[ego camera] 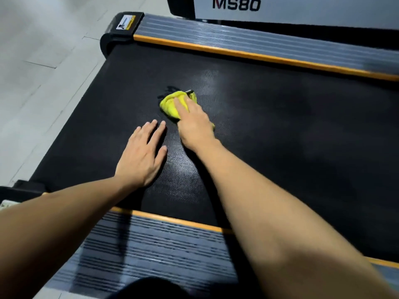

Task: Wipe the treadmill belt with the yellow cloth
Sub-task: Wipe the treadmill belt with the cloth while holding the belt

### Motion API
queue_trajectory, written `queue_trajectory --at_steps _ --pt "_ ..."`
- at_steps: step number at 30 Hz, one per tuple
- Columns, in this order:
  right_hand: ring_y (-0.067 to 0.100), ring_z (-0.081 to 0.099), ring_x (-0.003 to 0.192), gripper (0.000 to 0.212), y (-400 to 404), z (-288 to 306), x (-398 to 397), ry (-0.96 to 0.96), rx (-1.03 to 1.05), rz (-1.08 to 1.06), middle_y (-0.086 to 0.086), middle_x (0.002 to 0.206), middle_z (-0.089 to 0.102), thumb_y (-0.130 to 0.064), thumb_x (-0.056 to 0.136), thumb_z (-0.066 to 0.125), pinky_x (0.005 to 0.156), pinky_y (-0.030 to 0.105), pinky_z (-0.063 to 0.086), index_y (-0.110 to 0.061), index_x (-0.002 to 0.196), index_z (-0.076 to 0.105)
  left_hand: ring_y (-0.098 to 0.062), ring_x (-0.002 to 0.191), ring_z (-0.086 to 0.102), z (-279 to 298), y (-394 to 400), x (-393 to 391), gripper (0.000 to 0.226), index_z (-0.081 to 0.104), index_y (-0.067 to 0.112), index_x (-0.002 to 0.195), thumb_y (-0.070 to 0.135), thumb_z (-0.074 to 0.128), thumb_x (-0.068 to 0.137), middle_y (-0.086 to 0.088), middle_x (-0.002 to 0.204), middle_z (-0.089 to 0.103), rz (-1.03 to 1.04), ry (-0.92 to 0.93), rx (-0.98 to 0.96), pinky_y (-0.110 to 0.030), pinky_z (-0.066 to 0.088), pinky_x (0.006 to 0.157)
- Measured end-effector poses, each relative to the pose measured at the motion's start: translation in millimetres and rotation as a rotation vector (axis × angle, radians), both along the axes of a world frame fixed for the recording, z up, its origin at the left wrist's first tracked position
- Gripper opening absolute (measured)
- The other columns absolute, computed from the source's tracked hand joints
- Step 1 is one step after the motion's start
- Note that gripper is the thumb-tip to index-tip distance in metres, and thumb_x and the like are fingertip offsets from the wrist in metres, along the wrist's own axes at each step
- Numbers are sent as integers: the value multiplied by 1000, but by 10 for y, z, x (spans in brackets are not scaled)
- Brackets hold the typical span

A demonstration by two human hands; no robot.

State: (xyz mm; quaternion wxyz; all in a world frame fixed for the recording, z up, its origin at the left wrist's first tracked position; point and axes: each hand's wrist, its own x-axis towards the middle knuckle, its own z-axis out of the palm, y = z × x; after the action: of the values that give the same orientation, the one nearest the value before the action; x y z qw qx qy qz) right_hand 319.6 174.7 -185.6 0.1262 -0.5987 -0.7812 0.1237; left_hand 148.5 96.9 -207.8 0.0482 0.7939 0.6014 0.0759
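The black textured treadmill belt [280,130] fills the middle of the head view. A bunched yellow cloth [170,103] lies on it near the centre, with a small wet patch just beyond it. My right hand [195,124] presses flat on the cloth, fingers straight over its top, covering its near half. My left hand [144,154] rests palm down on the belt, fingers spread, just left of the cloth and apart from it.
Grey ribbed side rails with orange trim run along the far side [259,43] and the near side [151,244]. A black end cap [121,26] closes the belt's far left corner. Light floor tiles [43,72] lie to the left. A white panel marked MS80 [280,7] stands behind.
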Motion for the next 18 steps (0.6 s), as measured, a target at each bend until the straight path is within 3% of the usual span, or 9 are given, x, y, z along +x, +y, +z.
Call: queue_trajectory --at_steps 2,4,7,11,14,18 --pt "32 40 134 66 -10 -51 452 -12 16 -36 9 157 32 -12 86 51 107 40 37 -24 149 36 -30 152 25 21 -3 11 66 22 13 160 45 27 103 -14 163 29 6 -4 -11 -44 16 126" --pt "35 43 130 68 -81 -96 1049 3 9 -256 13 155 35 -12 83 50 105 40 37 -24 149 38 -29 153 24 36 -13 11 66 23 11 159 45 27 102 -14 164 29 12 -8 -9 -44 16 127" --pt "36 35 137 63 -356 -64 1775 3 21 -568 15 158 29 -13 90 48 110 45 33 -17 151 33 -31 152 25 42 -24 22 66 26 8 158 43 27 102 -16 163 29 12 -21 2 -44 16 127" --pt "34 31 141 62 -466 -34 1489 36 16 -724 14 159 26 -16 91 48 113 45 30 -16 151 33 -32 152 25 82 -57 54 65 29 3 156 39 28 102 -18 163 28 34 -53 -8 -43 15 127" --pt "34 35 138 67 -470 29 537 103 -48 -566 15 159 27 -13 87 51 111 38 28 -14 152 32 -35 150 27 105 -63 40 64 31 1 154 37 26 101 -19 162 31 69 -34 10 -46 16 126" --pt "27 19 148 70 -638 47 -323 96 -34 -209 10 163 17 -15 91 52 118 39 17 -18 155 23 -36 148 31 98 -80 20 62 33 1 153 33 25 101 -19 159 36 144 -6 22 -49 20 124"
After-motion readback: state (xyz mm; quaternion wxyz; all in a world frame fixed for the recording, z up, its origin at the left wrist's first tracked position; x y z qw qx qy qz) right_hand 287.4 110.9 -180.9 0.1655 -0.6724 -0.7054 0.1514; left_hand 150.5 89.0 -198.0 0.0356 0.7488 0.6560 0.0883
